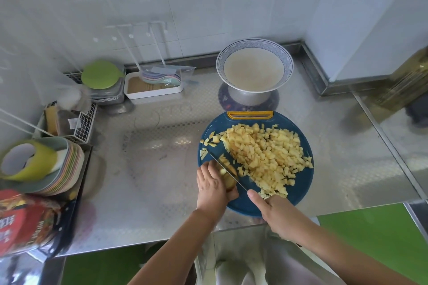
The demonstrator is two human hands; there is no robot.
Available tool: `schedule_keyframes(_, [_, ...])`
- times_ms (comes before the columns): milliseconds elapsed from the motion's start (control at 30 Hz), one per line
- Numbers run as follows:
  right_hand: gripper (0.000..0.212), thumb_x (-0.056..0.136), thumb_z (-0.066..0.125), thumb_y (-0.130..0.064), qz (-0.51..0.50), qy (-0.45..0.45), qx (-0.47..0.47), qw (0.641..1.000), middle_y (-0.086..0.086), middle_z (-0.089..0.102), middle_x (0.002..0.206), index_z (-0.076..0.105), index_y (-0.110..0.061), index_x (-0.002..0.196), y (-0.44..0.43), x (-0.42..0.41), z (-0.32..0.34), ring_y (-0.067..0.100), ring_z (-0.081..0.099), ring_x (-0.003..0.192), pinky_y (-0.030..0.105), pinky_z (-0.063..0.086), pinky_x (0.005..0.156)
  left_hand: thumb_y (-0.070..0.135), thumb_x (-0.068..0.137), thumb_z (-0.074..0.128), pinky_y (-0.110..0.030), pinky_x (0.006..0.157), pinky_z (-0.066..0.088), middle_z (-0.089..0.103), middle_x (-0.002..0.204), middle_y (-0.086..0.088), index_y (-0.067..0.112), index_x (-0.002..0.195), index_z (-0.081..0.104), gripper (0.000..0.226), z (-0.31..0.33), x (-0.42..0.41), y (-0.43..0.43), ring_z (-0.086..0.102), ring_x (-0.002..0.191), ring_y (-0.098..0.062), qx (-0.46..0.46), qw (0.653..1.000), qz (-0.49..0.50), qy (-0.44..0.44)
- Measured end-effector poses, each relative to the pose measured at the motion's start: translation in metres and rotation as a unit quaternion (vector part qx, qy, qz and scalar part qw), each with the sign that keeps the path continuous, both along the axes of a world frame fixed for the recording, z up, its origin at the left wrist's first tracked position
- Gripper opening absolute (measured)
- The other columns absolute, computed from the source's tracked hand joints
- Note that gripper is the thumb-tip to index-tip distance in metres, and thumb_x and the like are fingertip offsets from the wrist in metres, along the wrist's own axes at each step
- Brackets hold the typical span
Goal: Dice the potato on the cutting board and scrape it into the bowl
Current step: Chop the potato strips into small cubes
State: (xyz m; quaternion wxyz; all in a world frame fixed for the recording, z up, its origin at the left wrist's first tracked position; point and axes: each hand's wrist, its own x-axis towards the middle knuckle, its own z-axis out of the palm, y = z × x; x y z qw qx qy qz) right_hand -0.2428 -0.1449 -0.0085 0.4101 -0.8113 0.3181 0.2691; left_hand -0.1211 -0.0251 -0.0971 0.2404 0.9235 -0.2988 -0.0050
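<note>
A round blue cutting board (298,194) with a yellow handle lies on the steel counter. A large heap of diced potato (266,152) covers its middle and right. At the board's left edge my left hand (214,186) grips the last uncut piece of potato (229,181). My right hand (275,213) holds the knife (228,172), index finger along the spine, blade slanting up-left across that piece. A white bowl (254,52) with a blue patterned rim stands behind the board on a dark mat; it looks empty.
Steel counter (150,169) with a stack of coloured plates (62,169) and a red packet (25,222) at left. A white tray (152,87), a green lid (100,74) and a wire basket (81,122) sit at the back left. Tiled wall behind.
</note>
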Motion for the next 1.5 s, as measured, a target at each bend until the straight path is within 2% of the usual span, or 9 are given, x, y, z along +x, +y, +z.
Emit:
schedule_keyframes(167, [0.073, 0.091, 0.022, -0.078, -0.018, 0.064, 0.101, 0.993, 0.001, 0.024, 0.041, 0.021, -0.019, 0.047, -0.022, 0.017, 0.010, 0.018, 0.028, 0.031, 0.026, 0.034, 0.046, 0.052, 0.057, 0.043, -0.043, 0.082, 0.054, 0.049, 0.098, -0.015, -0.002, 0.119, 0.042, 0.082, -0.003, 0.003, -0.002, 0.047, 0.088, -0.029, 0.025, 1.000, 0.003, -0.003])
schedule_keyframes(400, [0.072, 0.093, 0.019, -0.073, -0.016, 0.048, 0.039, 0.998, -0.003, 0.028, 0.033, 0.026, -0.016, 0.050, -0.012, 0.028, -0.013, 0.014, 0.030, 0.026, 0.027, 0.037, 0.051, 0.043, 0.033, 0.080, -0.041, 0.080, 0.055, 0.050, 0.099, -0.014, -0.002, 0.118, 0.042, 0.104, -0.004, 0.004, -0.002, 0.036, 0.091, -0.022, 0.041, 0.999, -0.005, -0.005])
schedule_keyframes(633, [0.068, 0.096, 0.026, -0.064, -0.068, -0.035, -0.003, 0.997, -0.005, 0.031, 0.042, 0.028, -0.014, 0.051, 0.008, 0.024, -0.031, 0.009, 0.031, 0.038, 0.022, 0.028, 0.046, 0.043, 0.030, 0.087, -0.040, 0.083, 0.053, 0.050, 0.101, -0.013, -0.001, 0.117, 0.042, 0.107, -0.003, 0.002, -0.002, 0.037, 0.094, -0.021, 0.027, 1.000, 0.007, 0.001])
schedule_keyframes(767, [0.060, 0.098, 0.033, -0.061, -0.173, -0.030, 0.170, 0.970, -0.007, 0.024, 0.035, 0.025, -0.016, 0.059, -0.002, 0.017, -0.025, 0.010, 0.021, 0.029, 0.023, 0.025, 0.038, 0.037, 0.045, 0.079, -0.041, 0.090, 0.051, 0.048, 0.108, -0.013, 0.003, 0.122, 0.039, 0.094, 0.000, -0.001, -0.001, 0.042, 0.100, -0.025, 0.010, 0.999, 0.014, 0.032])
schedule_keyframes(900, [0.063, 0.095, 0.035, -0.065, -0.151, -0.066, 0.147, 0.975, -0.002, 0.025, 0.040, 0.029, -0.014, 0.058, -0.006, 0.004, -0.020, 0.014, 0.022, 0.031, 0.028, 0.021, 0.043, 0.048, 0.061, 0.070, -0.038, 0.112, 0.031, 0.035, 0.130, -0.014, -0.002, 0.138, 0.031, 0.100, 0.004, -0.003, 0.003, 0.035, 0.123, -0.029, -0.026, 0.994, 0.004, 0.111])
schedule_keyframes(1000, [0.063, 0.095, 0.035, -0.066, -0.124, -0.085, 0.132, 0.980, -0.002, 0.021, 0.042, 0.025, -0.015, 0.058, -0.007, 0.000, -0.011, 0.015, 0.020, 0.033, 0.029, 0.020, 0.045, 0.061, 0.073, 0.055, -0.033, 0.116, 0.024, 0.021, 0.139, -0.008, 0.002, 0.145, 0.018, 0.101, 0.007, -0.003, 0.009, 0.023, 0.133, -0.021, -0.069, 0.987, -0.019, 0.142])
schedule_keyframes(1200, [0.070, 0.097, 0.032, -0.063, -0.052, -0.114, 0.048, 0.991, -0.005, 0.022, 0.038, 0.021, -0.021, 0.042, 0.002, -0.004, 0.001, 0.009, 0.024, 0.037, 0.027, 0.026, 0.054, 0.068, 0.091, 0.017, -0.036, 0.112, 0.030, 0.025, 0.134, 0.002, 0.010, 0.141, 0.026, 0.077, 0.002, -0.011, 0.016, 0.028, 0.125, -0.014, -0.116, 0.985, 0.006, 0.128])
schedule_keyframes(1400, [0.068, 0.095, 0.030, -0.067, -0.019, -0.092, 0.018, 0.995, -0.005, 0.026, 0.035, 0.026, -0.018, 0.047, 0.008, -0.007, 0.001, 0.008, 0.028, 0.037, 0.031, 0.029, 0.057, 0.052, 0.097, 0.021, -0.020, 0.107, 0.027, 0.034, 0.128, 0.006, 0.014, 0.135, 0.035, 0.056, -0.006, -0.024, 0.007, 0.033, 0.121, -0.006, -0.236, 0.956, 0.087, 0.151])
schedule_keyframes(1500, [0.068, 0.091, 0.027, -0.070, -0.009, -0.088, 0.003, 0.996, -0.005, 0.030, 0.041, 0.029, -0.017, 0.049, 0.008, -0.007, -0.001, 0.010, 0.033, 0.043, 0.031, 0.030, 0.059, 0.050, 0.097, 0.022, -0.022, 0.103, 0.031, 0.039, 0.120, 0.004, 0.012, 0.127, 0.042, 0.052, -0.005, -0.025, -0.002, 0.036, 0.113, -0.008, -0.259, 0.946, 0.133, 0.143])
